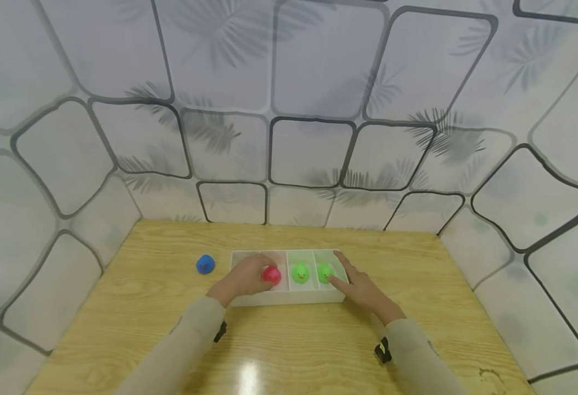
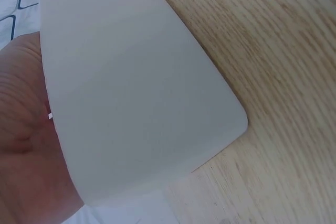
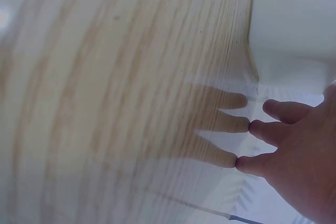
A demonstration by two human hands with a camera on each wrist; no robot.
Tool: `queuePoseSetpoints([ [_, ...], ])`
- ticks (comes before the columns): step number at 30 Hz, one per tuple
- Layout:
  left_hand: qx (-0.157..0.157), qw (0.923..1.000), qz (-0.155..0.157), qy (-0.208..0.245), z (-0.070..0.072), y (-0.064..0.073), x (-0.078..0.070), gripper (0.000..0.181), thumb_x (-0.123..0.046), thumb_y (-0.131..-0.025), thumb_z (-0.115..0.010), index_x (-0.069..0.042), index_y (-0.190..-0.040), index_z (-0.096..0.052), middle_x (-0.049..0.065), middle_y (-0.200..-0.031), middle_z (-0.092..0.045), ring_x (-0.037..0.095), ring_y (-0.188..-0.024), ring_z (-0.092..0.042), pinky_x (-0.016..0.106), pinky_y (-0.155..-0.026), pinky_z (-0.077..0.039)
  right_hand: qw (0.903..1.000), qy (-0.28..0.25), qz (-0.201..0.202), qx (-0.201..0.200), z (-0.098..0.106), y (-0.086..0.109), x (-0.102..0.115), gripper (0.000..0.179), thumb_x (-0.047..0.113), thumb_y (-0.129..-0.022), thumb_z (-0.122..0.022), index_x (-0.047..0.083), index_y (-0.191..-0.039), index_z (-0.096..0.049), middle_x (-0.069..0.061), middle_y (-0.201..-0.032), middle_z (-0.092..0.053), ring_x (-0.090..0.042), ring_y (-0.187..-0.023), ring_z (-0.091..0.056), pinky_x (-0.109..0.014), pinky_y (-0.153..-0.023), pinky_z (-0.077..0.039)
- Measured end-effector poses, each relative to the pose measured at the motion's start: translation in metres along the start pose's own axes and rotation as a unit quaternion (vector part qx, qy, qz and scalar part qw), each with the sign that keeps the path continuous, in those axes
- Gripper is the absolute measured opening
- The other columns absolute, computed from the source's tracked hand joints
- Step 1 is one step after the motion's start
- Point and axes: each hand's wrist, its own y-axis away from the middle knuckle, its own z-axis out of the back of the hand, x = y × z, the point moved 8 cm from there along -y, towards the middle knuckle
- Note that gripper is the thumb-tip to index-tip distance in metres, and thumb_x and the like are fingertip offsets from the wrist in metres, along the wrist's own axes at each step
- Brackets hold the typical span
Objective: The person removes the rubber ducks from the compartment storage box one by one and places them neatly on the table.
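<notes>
A white tray with dividers stands on the table. My left hand reaches into its wide left compartment, with thumb and fingers around a pink toy duck. One green toy duck sits in the middle compartment; another green duck sits in the right one. At the tray's right end is my right hand, its thumb by the right green duck. In the right wrist view, that hand's fingers extend outside the tray, tips on the tabletop. The tray wall hides most of my left hand in its wrist view.
A blue toy duck lies on the wooden table to the left of the tray. Behind and at both sides rise walls covered with a stone-and-leaf pattern.
</notes>
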Motion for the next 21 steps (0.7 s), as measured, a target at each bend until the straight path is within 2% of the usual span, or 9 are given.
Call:
queuePoseSetpoints([
  [14,0.026,0.9980,0.058,-0.001,-0.0048,-0.0040,0.0017,0.038,-0.011,-0.089,-0.084,-0.002,-0.124,-0.073,0.014,-0.129,-0.073,0.034,-0.125,-0.064,0.049,-0.112,-0.051,1.0000,0.006,0.002,0.001,0.0006,0.0016,0.0024,0.083,0.061,-0.106,-0.050,0.034,-0.171,-0.007,-0.018,-0.175,-0.020,-0.052,-0.156,-0.026,-0.072,-0.124,-0.025],
  [21,0.025,0.9977,0.062,-0.001,-0.0063,-0.0051,0.0031,0.033,-0.010,-0.089,-0.084,-0.002,-0.120,-0.074,0.014,-0.125,-0.073,0.032,-0.120,-0.065,0.048,-0.109,-0.053,0.9999,0.013,0.004,-0.002,0.0010,0.0017,0.0037,0.081,0.060,-0.106,-0.050,0.033,-0.171,-0.008,-0.020,-0.174,-0.021,-0.053,-0.155,-0.028,-0.072,-0.123,-0.027],
])
